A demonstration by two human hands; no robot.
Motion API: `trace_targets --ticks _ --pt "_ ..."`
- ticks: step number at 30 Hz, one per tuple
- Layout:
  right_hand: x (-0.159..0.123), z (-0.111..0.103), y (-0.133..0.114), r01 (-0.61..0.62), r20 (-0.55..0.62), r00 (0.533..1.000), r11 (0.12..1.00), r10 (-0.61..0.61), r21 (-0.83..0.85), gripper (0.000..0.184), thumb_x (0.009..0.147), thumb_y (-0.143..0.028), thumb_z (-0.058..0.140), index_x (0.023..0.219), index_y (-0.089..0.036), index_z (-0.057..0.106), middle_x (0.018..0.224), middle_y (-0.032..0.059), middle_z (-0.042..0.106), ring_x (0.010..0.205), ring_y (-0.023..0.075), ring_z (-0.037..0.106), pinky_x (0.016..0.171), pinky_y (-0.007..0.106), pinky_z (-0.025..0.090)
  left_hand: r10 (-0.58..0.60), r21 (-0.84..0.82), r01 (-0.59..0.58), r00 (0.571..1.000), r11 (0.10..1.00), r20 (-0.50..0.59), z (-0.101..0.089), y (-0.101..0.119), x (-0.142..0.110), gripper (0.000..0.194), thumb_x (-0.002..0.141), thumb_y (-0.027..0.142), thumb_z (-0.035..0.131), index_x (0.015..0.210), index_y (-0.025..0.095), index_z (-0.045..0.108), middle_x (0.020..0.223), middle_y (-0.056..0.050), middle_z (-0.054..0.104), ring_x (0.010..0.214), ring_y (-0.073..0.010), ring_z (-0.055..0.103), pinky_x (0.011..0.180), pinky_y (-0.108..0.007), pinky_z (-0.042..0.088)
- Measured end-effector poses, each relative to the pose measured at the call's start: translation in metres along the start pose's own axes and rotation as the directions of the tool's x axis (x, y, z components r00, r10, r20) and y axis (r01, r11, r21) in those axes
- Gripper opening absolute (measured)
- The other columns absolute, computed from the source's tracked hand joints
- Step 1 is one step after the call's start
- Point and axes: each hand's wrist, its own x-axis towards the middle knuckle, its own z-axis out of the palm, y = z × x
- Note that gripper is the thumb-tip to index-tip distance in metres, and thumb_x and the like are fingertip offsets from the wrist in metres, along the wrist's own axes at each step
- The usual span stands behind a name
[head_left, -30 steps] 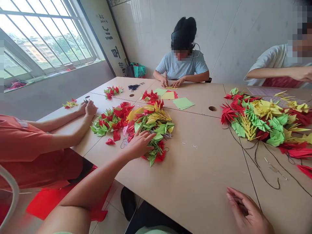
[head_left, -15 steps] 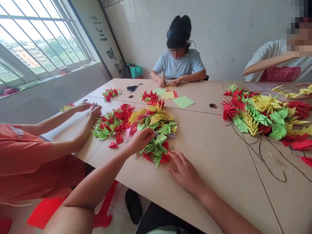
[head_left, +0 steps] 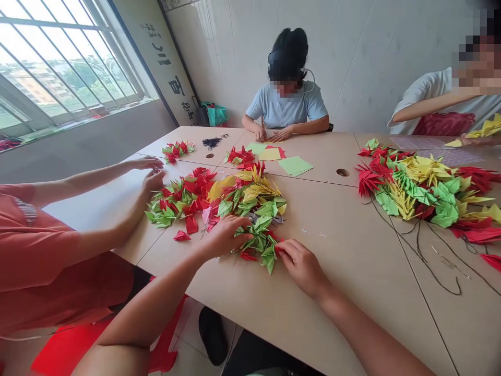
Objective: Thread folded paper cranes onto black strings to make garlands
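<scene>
Here's my right hand, coming in from the right of the near bunch, thumb and fingertips pinched on a red paper piece at its edge. My left hand curls over the other side, fingers bent down onto the green paper pieces; whether they grip or just rest there, I can't tell. The bunch lies near my edge of the table, touching the bigger heap of red, yellow and green folds behind it. What could go wrong? Those points look thin and sharply creased, so a hard squeeze from my right could crush or tear the red one. The folds overlap tightly, so a quick tug might drag neighbours along and scatter them, and if my left isn't really holding, the whole bunch could slide. There's a loose red piece lying on its own near my left wrist; a careless sweep of that forearm might knock it off the edge. And over on the right, dark cords trail from the other pile towards my side: a swinging elbow could snag one and pull paper with it.
</scene>
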Motion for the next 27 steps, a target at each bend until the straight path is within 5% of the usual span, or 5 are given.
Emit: trace_targets --ticks 8,16,20,24,27 --pt "-0.021 -0.035 -0.001 -0.017 -0.067 0.998 1.0 0.017 -0.001 0.02 0.09 -0.015 0.045 0.097 -0.02 0.063 0.091 0.0048 0.064 0.087 0.0191 0.062 0.075 0.029 0.049 -0.019 0.22 0.025 0.999 0.975 -0.027 -0.004 0.003 -0.002 0.015 0.086 0.026 0.049 0.086 0.019 0.063 0.081 -0.004 0.067 0.077 -0.0187 0.06 0.076 -0.033 0.046" --pt "-0.03 -0.015 -0.009 0.029 0.019 0.999 1.0 -0.029 0.001 0.024 0.089 -0.012 0.045 0.101 -0.02 0.064 0.094 0.0067 0.065 0.087 0.0203 0.062 0.077 0.034 0.052 0.236 0.284 -0.25 0.968 0.926 0.084 0.024 0.046 0.033 0.039 0.087 0.04 0.051 0.122 0.024 0.055 0.136 -0.013 0.045 0.122 -0.0276 0.044 0.099 -0.042 0.04" --pt "-0.036 -0.003 -0.005 0.021 0.012 1.0 1.0 -0.021 0.007 0.028 0.087 -0.01 0.046 0.106 -0.02 0.064 0.102 0.0087 0.064 0.093 0.0222 0.061 0.081 0.037 0.052 0.117 0.351 -0.205 0.96 0.914 0.256 0.042 0.058 0.074 0.038 0.085 0.042 0.054 0.118 0.025 0.059 0.145 -0.01 0.032 0.134 -0.0296 0.028 0.106 -0.044 0.035" --pt "-0.041 0.007 0.004 0.01 -0.014 1.0 1.0 -0.009 0.026 0.034 0.082 -0.005 0.048 0.111 -0.017 0.061 0.107 0.0111 0.064 0.099 0.0235 0.06 0.086 0.04 0.051 -0.01 0.374 -0.102 0.958 0.922 0.285 0.056 0.052 0.109 0.028 0.077 0.033 0.066 0.101 0.017 0.066 0.131 -0.015 0.048 0.119 -0.0338 0.046 0.088 -0.046 0.048" --pt "-0.043 0.009 0.008 0.0 -0.035 0.999 0.999 0.001 0.053 0.033 0.083 -0.007 0.049 0.112 -0.017 0.06 0.106 0.0104 0.064 0.099 0.0224 0.06 0.087 0.038 0.051 -0.068 0.354 -0.032 0.962 0.935 0.265 0.054 0.039 0.123 0.029 0.086 0.031 0.057 0.11 0.015 0.058 0.115 -0.01 0.058 0.102 -0.0222 0.057 0.084 -0.042 0.051"
